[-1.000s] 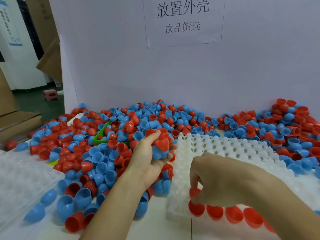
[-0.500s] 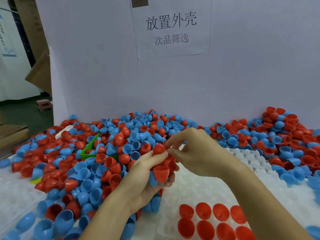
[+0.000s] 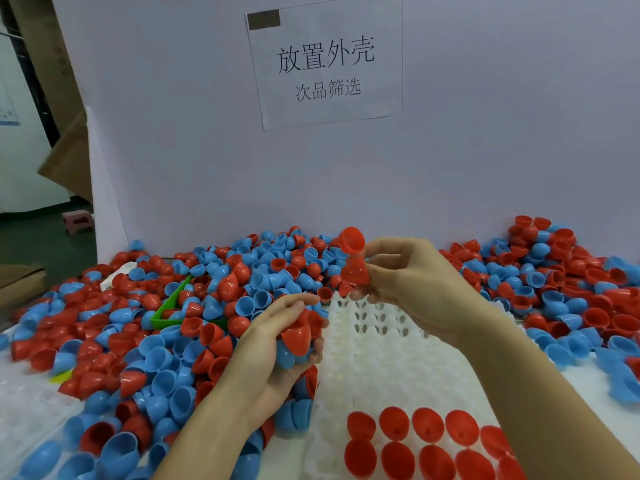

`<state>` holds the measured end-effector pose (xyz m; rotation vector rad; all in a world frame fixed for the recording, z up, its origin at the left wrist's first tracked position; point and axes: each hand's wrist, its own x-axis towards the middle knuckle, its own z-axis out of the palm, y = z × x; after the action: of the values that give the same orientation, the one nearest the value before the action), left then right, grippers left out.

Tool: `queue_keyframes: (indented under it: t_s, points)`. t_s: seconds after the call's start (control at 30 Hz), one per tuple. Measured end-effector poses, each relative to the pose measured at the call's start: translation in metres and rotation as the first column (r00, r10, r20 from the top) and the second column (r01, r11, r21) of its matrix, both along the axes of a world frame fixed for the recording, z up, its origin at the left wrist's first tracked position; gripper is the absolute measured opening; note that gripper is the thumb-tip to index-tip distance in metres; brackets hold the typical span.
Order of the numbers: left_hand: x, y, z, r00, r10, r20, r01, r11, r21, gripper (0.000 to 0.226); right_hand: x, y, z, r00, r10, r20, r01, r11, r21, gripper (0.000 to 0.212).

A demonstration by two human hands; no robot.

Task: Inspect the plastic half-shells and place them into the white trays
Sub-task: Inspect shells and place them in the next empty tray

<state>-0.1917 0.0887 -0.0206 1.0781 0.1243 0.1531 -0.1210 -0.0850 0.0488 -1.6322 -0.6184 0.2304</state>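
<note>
My right hand (image 3: 412,282) is raised above the white tray (image 3: 391,358) and pinches red half-shells (image 3: 352,261) at its fingertips, one of them with its open side up. My left hand (image 3: 277,344) cups a small bunch of red and blue half-shells (image 3: 298,337) beside the tray's left edge. Several red half-shells (image 3: 412,441) sit in the tray's nearest rows. A big pile of red and blue half-shells (image 3: 166,323) covers the table to the left and behind.
More half-shells (image 3: 561,282) are heaped at the right. A green scoop (image 3: 169,306) lies half buried in the left pile. Another white tray (image 3: 24,410) lies at the near left. A white board with a paper sign (image 3: 325,60) closes off the back.
My right hand rose from the tray's front row to my left hand, took red half-shells from it and lifted them up and right. The view tilted upward.
</note>
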Motion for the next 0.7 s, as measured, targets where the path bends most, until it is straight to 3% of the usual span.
queue_keyframes:
  t_s: [0.1, 0.3, 0.53, 0.7]
  points:
    - [-0.001, -0.002, 0.0, 0.999, -0.031, 0.009, 0.03, 0.999, 0.04, 0.024, 0.001, 0.001, -0.001, 1.0, -0.004, 0.01, 0.004, 0.998, -0.069, 0.01]
    - [0.0, -0.004, 0.0, 0.999, -0.052, -0.013, 0.052, 0.998, 0.031, 0.023, -0.006, 0.011, -0.008, 0.991, 0.029, 0.127, -0.008, 0.986, -0.169, 0.033]
    - [0.006, -0.001, -0.003, 1.0, -0.011, -0.019, 0.011, 1.0, 0.004, 0.038, -0.004, 0.014, -0.012, 0.974, 0.062, 0.217, 0.002, 0.959, -0.284, 0.02]
    - [0.003, -0.001, -0.002, 1.0, -0.03, -0.002, 0.03, 0.999, 0.026, 0.029, -0.002, 0.014, -0.014, 0.956, 0.105, 0.274, 0.012, 0.919, -0.395, 0.02]
